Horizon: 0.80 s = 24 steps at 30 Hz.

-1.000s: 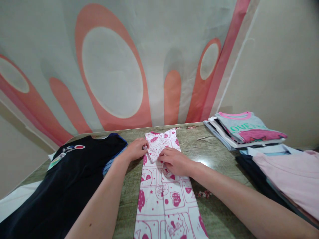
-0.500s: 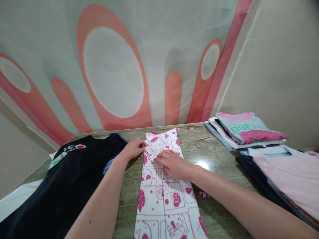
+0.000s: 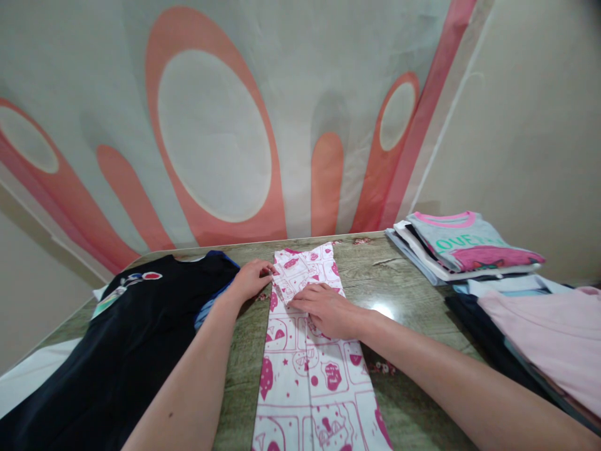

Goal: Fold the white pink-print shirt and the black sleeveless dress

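Observation:
A long, narrow folded white shirt (image 3: 286,360) with a pink cartoon print lies on the table in front of me. One of its short sleeves is turned inward across its upper part. My left hand (image 3: 253,279) is at the shirt's upper left edge, its fingertips closed together on the cloth. My right hand (image 3: 326,308) rests on the middle of the shirt, fingers stretched out flat over the lower edge of the turned-in sleeve. The right thumb is partly hidden.
On the left, a black T-shirt (image 3: 122,338) with a colourful print is spread out, with white cloth under it. Folded clothes stand at the right: a pile topped by a grey and pink shirt (image 3: 469,238), and a nearer pile topped by a pink garment (image 3: 539,332). The wood-patterned table (image 3: 375,269) meets a printed backdrop.
My right fingertips have slid slightly left along the sleeve's edge. The left hand has shifted a little at the shirt's edge. The clothes on both sides stay put.

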Each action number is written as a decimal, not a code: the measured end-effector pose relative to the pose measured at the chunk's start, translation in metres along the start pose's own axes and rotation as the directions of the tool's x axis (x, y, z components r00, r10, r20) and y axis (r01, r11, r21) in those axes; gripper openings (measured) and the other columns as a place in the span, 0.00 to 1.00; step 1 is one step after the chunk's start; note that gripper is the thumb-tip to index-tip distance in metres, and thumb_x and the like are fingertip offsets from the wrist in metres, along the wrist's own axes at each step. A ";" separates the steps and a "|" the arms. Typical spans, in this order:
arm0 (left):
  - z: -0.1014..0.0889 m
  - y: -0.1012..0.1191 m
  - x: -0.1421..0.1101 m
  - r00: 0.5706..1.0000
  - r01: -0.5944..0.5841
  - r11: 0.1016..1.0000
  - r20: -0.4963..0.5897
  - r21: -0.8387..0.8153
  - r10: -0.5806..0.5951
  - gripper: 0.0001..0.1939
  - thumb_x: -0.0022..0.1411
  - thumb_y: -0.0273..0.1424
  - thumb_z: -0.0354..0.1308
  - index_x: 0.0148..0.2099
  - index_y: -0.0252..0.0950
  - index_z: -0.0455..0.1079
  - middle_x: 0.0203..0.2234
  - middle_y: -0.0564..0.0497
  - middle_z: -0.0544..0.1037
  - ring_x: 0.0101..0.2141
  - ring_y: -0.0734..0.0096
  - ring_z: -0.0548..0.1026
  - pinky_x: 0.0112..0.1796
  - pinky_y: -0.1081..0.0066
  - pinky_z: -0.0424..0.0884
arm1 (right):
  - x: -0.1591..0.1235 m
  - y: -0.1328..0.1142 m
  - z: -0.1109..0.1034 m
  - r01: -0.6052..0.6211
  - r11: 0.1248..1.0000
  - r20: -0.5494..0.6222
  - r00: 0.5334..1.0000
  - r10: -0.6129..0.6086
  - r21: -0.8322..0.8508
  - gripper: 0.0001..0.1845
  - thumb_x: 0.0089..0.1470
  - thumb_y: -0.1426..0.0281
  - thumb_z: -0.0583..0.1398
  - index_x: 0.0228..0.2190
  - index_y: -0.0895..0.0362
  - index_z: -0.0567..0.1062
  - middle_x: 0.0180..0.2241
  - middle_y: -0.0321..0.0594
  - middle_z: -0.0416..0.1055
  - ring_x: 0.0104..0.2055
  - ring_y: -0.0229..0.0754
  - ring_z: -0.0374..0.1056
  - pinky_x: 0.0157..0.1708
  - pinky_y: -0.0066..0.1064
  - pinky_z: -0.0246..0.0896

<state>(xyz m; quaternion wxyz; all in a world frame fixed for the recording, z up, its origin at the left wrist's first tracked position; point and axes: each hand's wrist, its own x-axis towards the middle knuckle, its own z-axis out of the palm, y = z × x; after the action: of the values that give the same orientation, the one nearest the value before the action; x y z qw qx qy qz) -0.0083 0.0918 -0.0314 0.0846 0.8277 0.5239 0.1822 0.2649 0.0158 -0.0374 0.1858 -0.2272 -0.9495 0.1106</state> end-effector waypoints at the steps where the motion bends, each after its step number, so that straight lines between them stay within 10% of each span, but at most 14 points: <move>1: 0.000 0.000 0.000 1.000 0.010 1.000 -0.005 0.003 -0.010 0.10 0.54 0.30 0.57 0.39 0.39 0.76 0.32 0.51 0.75 0.35 0.66 0.72 0.39 0.69 0.68 | 0.000 0.000 0.000 0.001 1.000 0.002 1.000 -0.001 -0.004 0.28 0.54 0.79 0.53 0.56 0.55 0.66 0.52 0.42 0.68 0.53 0.46 0.58 0.53 0.42 0.51; 12: 0.011 -0.008 0.001 0.987 0.160 0.980 0.008 -0.117 -0.160 0.22 0.48 0.37 0.62 0.47 0.37 0.73 0.40 0.48 0.75 0.41 0.62 0.73 0.44 0.66 0.69 | 0.000 0.002 -0.002 -0.010 1.000 0.018 1.000 0.010 -0.002 0.27 0.56 0.78 0.52 0.56 0.52 0.67 0.53 0.40 0.68 0.53 0.45 0.58 0.53 0.41 0.51; 24: 0.023 0.012 0.006 0.922 0.276 0.958 -0.302 0.075 -0.242 0.08 0.57 0.30 0.53 0.35 0.38 0.74 0.30 0.49 0.75 0.35 0.63 0.72 0.37 0.67 0.66 | 0.000 0.003 -0.001 -0.014 0.999 0.010 1.000 0.014 0.037 0.27 0.55 0.79 0.52 0.56 0.51 0.68 0.53 0.40 0.69 0.54 0.44 0.58 0.54 0.42 0.51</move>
<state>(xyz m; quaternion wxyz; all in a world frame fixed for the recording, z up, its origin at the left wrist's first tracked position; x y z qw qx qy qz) 0.0125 0.0929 -0.0472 -0.0180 0.7190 0.6450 0.2581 0.2667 0.0186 -0.0371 0.1844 -0.2297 -0.9466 0.1307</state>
